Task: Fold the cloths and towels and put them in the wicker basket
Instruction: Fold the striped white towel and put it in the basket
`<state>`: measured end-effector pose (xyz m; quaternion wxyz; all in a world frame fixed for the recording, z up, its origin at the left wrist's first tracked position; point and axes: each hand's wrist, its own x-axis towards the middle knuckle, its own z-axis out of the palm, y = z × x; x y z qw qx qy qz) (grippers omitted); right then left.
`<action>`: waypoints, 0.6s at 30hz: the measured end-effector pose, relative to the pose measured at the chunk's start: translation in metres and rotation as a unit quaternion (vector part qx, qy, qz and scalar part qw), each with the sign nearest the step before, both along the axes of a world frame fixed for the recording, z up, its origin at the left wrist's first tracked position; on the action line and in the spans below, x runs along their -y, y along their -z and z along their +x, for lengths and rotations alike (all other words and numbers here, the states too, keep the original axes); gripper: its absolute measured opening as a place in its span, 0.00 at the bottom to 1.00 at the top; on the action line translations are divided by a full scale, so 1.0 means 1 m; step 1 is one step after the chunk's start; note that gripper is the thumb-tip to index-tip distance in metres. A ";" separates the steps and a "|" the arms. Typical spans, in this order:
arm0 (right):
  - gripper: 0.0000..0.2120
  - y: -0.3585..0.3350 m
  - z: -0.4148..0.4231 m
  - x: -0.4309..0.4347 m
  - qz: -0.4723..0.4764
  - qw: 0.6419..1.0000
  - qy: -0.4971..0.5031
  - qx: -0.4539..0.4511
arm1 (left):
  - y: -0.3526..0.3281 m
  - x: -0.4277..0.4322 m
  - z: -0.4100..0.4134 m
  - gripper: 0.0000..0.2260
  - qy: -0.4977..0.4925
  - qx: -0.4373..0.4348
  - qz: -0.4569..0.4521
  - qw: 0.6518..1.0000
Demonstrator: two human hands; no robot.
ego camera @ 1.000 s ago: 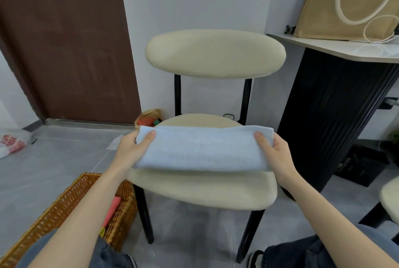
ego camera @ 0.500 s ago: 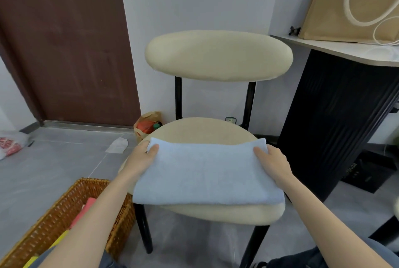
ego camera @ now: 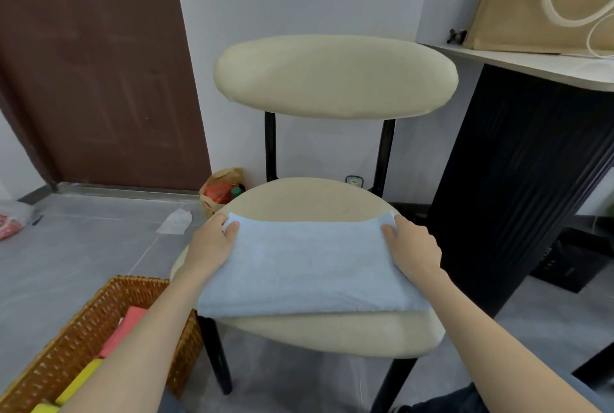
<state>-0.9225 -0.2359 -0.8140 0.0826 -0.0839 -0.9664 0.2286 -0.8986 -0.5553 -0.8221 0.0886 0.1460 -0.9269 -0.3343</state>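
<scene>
Blue towel is lying flat on the chair seat, folded into a long strip. The near edge hangs just past the seat's front on the left. Its long axis runs straight across, 9 o'clock to 3 o'clock, with the short ends pointing at the hands.

The left hand is on the towel's 10 o'clock corner, thumb on top and fingers curled around the edge, so it's pinching that corner. The right hand does the same at the 2 o'clock corner, thumb lying on the cloth and fingers wrapped over the end. So the towel sits between the hands, both holding its far corners.

The basket is on the floor at about 8 o'clock from the chair, just beside its leg, with a pink cloth and a yellow cloth inside.
</scene>
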 end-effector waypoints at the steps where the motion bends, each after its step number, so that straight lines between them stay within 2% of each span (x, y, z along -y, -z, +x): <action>1: 0.04 0.002 0.000 0.001 -0.001 1.000 0.000 0.001 | 0.001 0.001 0.000 0.20 -0.005 0.005 -0.008 1.000; 3: 0.04 0.004 -0.001 0.000 -0.011 1.000 0.006 0.001 | 0.003 0.003 0.001 0.17 -0.015 0.006 -0.037 0.999; 5: 0.10 0.003 0.000 0.000 -0.027 0.999 0.017 0.000 | 0.004 0.003 0.002 0.13 -0.030 -0.004 -0.060 0.998; 11: 0.15 0.001 0.004 -0.001 -0.077 0.996 0.049 -0.016 | -0.003 -0.001 0.013 0.12 -0.094 -0.024 -0.105 0.990; 14: 0.16 -0.006 0.009 0.001 -0.052 0.998 0.022 -0.038 | -0.015 -0.006 0.020 0.11 -0.100 -0.050 -0.129 0.985; 18: 0.21 -0.021 0.016 0.017 0.054 0.997 -0.041 -0.037 | -0.032 -0.029 0.028 0.12 -0.044 -0.128 -0.152 0.979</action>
